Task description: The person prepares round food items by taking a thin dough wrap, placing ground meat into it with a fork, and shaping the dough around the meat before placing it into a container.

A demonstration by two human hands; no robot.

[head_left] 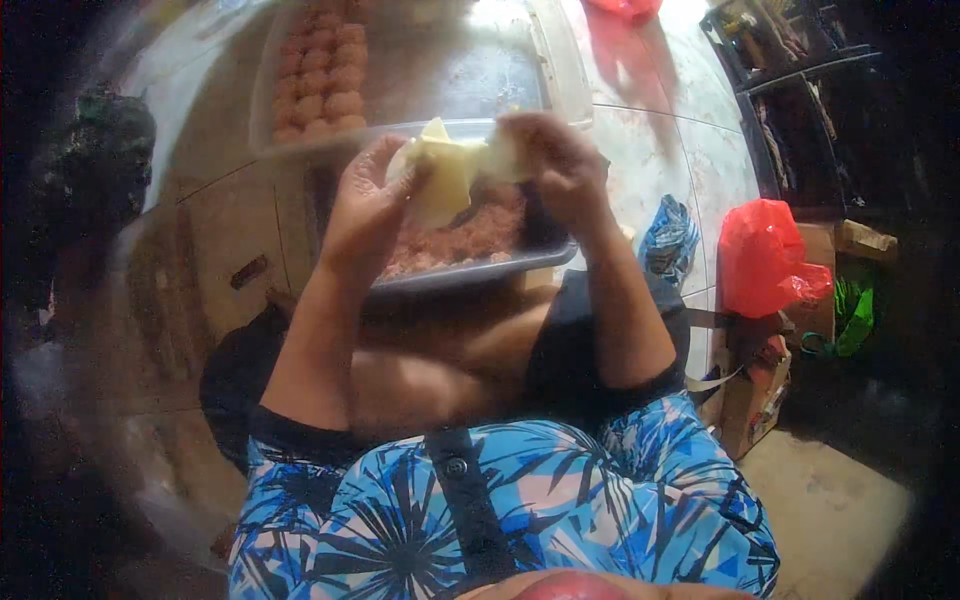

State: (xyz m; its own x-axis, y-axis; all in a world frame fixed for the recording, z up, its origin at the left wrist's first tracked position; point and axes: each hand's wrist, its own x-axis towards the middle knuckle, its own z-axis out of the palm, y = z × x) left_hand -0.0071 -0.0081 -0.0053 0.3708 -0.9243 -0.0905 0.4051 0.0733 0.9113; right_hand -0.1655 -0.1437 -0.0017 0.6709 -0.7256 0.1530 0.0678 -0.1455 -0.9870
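My left hand (375,185) is closed on pale yellow dumpling wrappers (447,185), thumb across them and thin corners sticking up. A blurred pale wrapper (503,158) stretches toward my right hand (565,170), whose fingers are pinched on its edge. Both hands are above a dark tub (480,272) of reddish minced filling (465,235). Beyond the tub, a large shallow tray (460,75) holds rows of round orange-brown pieces (318,75) on its left side.
To the right lie a crumpled blue and white plastic packet (670,238) and a red plastic bag (765,258) beside cardboard boxes (752,400). Another red bag (625,8) sits at the far edge. A dark shelf rack (800,90) stands at the far right.
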